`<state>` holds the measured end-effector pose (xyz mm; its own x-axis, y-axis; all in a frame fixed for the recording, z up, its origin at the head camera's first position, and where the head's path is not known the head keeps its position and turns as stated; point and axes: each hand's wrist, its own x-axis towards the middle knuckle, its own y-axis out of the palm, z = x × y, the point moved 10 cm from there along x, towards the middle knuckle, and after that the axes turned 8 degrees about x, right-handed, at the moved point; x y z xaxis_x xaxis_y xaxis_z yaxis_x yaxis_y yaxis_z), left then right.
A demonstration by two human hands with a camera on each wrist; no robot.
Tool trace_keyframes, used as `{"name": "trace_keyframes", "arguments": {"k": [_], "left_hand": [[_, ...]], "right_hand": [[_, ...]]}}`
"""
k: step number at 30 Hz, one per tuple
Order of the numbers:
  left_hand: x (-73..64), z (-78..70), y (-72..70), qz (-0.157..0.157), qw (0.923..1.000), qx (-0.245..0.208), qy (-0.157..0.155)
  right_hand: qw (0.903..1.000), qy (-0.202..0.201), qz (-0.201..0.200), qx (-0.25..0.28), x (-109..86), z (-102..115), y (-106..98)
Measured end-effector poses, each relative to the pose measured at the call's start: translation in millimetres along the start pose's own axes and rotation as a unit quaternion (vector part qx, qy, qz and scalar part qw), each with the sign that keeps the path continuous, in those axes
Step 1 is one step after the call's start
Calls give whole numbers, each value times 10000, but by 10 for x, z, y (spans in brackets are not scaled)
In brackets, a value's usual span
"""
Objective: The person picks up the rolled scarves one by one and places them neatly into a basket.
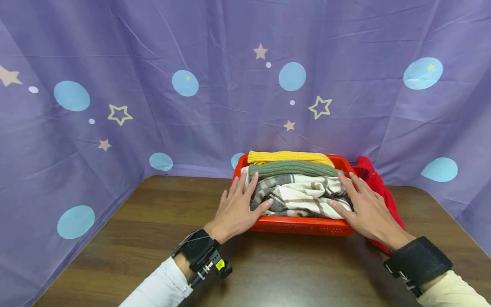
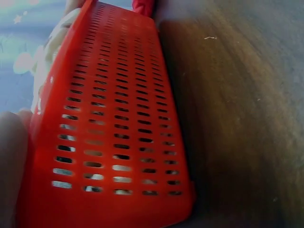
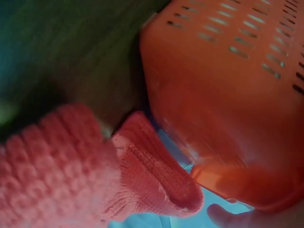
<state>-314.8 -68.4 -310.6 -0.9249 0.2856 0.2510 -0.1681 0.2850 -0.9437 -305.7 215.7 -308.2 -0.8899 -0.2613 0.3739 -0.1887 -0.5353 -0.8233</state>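
Observation:
A red plastic basket (image 1: 303, 222) with slotted walls (image 2: 107, 206) holds folded cloth. A white, grey and brown plaid cloth (image 1: 301, 194) lies at the front, a green ribbed knit (image 1: 295, 169) behind it and a yellow knit (image 1: 289, 156) at the back. My left hand (image 1: 238, 209), fingers spread, is over the basket's left end, its thumb by the plaid cloth. Over the right end my right hand (image 1: 366, 209) spreads its fingers likewise, thumb at the plaid cloth. Neither hand grips anything; exact contact is hard to tell.
A red knit garment (image 1: 379, 185) lies against the basket's right side, partly behind my right hand; its ribbed folds (image 3: 61, 166) fill the right wrist view's lower left. The brown wooden table (image 1: 172, 213) meets a purple curtain (image 1: 215, 128) with stars and blue dots.

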Motion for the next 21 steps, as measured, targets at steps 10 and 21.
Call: {"name": "trace_keyframes", "arguments": {"k": [10,21], "left_hand": [[-9,-3,36,-248,9993,265,-8],[-10,16,61,-180,9993,311,-105]], "right_hand": [[9993,152,-305,-130,-53,-43,-9],[9991,135,-364,-141,-88,-42,8]]}}
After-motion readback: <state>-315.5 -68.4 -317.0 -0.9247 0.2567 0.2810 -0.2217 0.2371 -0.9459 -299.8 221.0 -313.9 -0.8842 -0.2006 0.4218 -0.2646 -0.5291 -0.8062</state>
